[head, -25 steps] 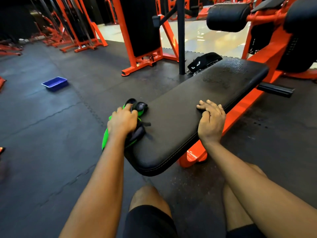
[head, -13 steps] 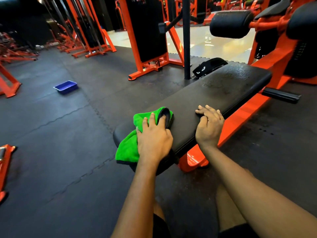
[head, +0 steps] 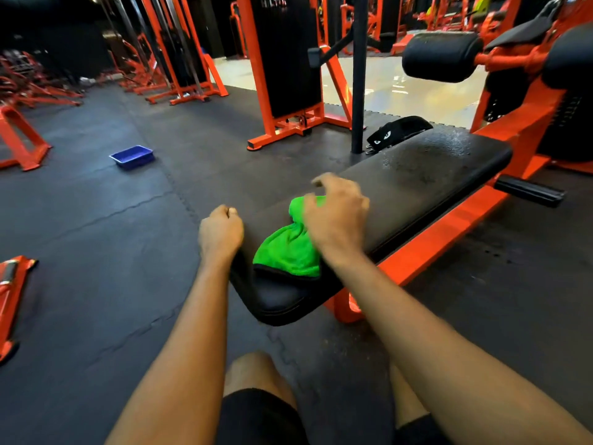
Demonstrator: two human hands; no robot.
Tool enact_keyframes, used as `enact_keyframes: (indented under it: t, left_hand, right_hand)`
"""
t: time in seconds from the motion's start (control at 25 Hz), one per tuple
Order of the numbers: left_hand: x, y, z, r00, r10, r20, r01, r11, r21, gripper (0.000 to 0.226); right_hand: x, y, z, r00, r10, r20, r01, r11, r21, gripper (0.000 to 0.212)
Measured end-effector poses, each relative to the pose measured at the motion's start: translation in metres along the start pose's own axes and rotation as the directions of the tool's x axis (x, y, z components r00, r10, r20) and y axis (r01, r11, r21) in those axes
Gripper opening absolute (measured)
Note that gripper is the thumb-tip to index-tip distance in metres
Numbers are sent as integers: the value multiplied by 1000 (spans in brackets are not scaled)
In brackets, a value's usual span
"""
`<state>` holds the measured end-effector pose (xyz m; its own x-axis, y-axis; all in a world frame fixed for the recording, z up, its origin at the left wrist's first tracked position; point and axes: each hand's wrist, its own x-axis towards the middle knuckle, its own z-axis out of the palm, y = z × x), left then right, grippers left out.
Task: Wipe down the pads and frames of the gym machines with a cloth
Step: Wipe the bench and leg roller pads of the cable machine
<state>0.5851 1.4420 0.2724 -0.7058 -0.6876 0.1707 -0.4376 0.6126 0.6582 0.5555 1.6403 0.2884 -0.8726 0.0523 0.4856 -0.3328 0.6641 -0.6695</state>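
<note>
Foremost we log the bench pad [head: 417,178]: black and long, running from the near end below us to the far right, where its surface shows wet speckles. It is carried on an orange frame [head: 439,232] that shows under its right edge.

Cloth [head: 288,248]: green with a dark hem, bunched. It lies on the pad close to the near end, about midway between the left and right edges.

Left hand [head: 220,234]: at the pad's left edge, level with the cloth. The fingers are curled tight together into a fist with nothing seen inside. We cannot tell whether it touches the pad.

Right hand [head: 337,216]: blurred, over the cloth's far right part. The fingers are bent and held apart, their tips raised over bare pad beyond the cloth. We cannot tell whether the palm touches the cloth.

Black strap [head: 398,130]: printed with white eyes, showing just past the pad's far left edge, beside a black upright post [head: 358,75].

Roller pad [head: 441,56]: black, cylindrical, on an orange arm beyond the far end.

Blue tray [head: 133,156]: on the dark rubber floor [head: 96,284], well apart from the bench, off its left side.

Weight-stack machine [head: 285,59]: orange uprights and a black shroud, behind the post.
</note>
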Motion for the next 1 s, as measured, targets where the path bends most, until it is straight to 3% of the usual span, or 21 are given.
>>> enact_keyframes:
  t: [0.08,0.16,0.32,0.48,0.56,0.68,0.88,1.0]
  left_hand:
    - [9,-13,7,987,-107,121,94,990,110,40]
    - [12,-14,14,981,-119,156,105,990,96,46]
    - [11,-17,21,988,-134,80,129,989,70,48]
    - [12,-20,25,992,-115,42,111,990,85,46]
    - [13,-21,28,993,-115,-4,114,989,92,45]
    - [11,-21,28,994,-108,-35,110,991,80,43]
    - [4,-23,21,1000,14,-3,-14,999,37,37]
    - [2,-23,18,996,74,45,-77,994,72,35]
  right_hand:
    - [-20,-30,27,915,29,402,88,959,-271,70]
    - [-15,-27,48,824,127,552,153,888,-433,84]
    - [63,28,52,808,95,582,209,877,-433,61]
    - [152,80,38,830,248,500,86,829,-553,51]
    - [161,76,39,853,246,461,83,807,-585,39]
    - [124,38,48,871,54,488,223,843,-491,16]
    - [11,-16,53,748,-355,561,537,821,-195,29]
    - [-13,5,36,763,-380,523,525,837,-156,36]
